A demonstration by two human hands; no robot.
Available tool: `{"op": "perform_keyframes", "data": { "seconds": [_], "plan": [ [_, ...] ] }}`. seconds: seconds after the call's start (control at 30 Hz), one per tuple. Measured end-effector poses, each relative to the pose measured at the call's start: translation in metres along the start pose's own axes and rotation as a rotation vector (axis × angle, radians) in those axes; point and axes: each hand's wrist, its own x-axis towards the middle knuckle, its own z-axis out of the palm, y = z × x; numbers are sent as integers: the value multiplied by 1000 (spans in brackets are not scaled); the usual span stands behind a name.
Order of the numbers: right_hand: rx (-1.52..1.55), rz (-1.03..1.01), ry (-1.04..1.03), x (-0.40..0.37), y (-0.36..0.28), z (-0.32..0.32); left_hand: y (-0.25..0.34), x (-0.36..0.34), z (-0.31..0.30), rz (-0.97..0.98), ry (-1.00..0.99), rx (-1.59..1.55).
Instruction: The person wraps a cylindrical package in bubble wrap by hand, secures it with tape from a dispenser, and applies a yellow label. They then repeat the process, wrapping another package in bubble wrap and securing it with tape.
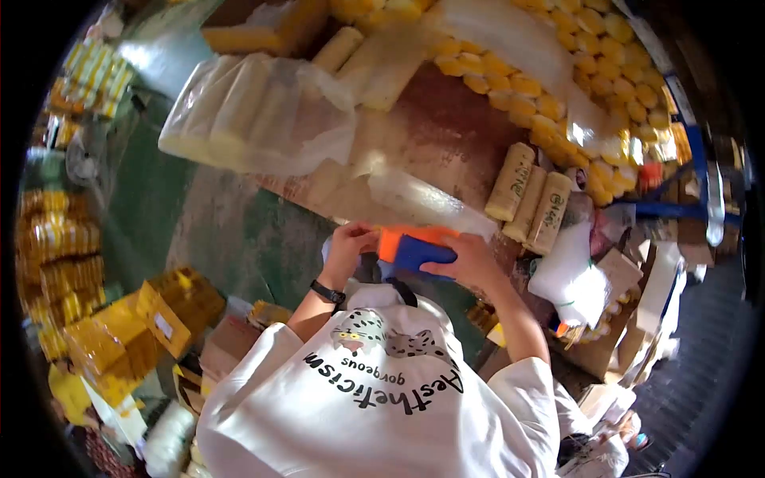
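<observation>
Brown worktable (446, 135) fills the top centre, its near edge right in front of the hands, and most of it is loaded. A heap of yellow pieces (558, 103) runs along its far right side. A big clear bag (255, 111) of pale bars hangs over the left edge. The only bare patch is mid-table, behind a clear plastic sheet (414, 199) that lies just beyond the hands. Green floor (159, 191) is open to the left of the table, with stacked yellow boxes (171, 307) crowding its lower left. On the right a white sack (570, 275) and cartons sit close by the right forearm, so that side is tight. White printed shirt (358, 406) blocks the bottom centre and hides whatever is below the chest. Three printed rolls (527, 195) lie side by side, touching, near the table's right edge, just beyond the right hand. Orange-and-blue object (418, 248) is held at the table's near edge, between both hands at chest level. Right hand (472, 263) is wrapped closed around its blue part. Left hand (349, 245) has its fingers curled in on the orange end, with a black wristband (327, 291) below it. What kind of object it is can't be made out, since the hands cover much of it. The frame rim is dark, and the stacks at far left are blurred.
</observation>
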Motion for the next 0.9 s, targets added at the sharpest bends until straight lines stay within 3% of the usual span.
{"op": "perform_keyframes", "data": {
  "seconds": [0.13, 0.2, 0.3, 0.43, 0.53, 0.67, 0.9],
  "plan": [
    [-123, -180, -174, 43, 23, -49, -6, -6, 13, 94, 284, -317],
    [-109, -257, -281, 67, 39, -80, -23, -2, 0, 185, 325, -412],
    [-408, -208, -401, 103, 51, -113, -35, 5, 11, 183, 498, -494],
    [-455, -474, -417, 166, 68, -118, -81, 31, 36, 182, 588, -642],
    [-547, -464, -534, 202, 61, -106, -103, 44, 43, 203, 701, -727],
    [-636, -530, -622, 237, 70, -89, -141, 74, 35, 302, 697, -797],
    [-775, -362, -660, 271, 90, -80, -142, 119, 53, 254, 790, -830]
  ]
}}
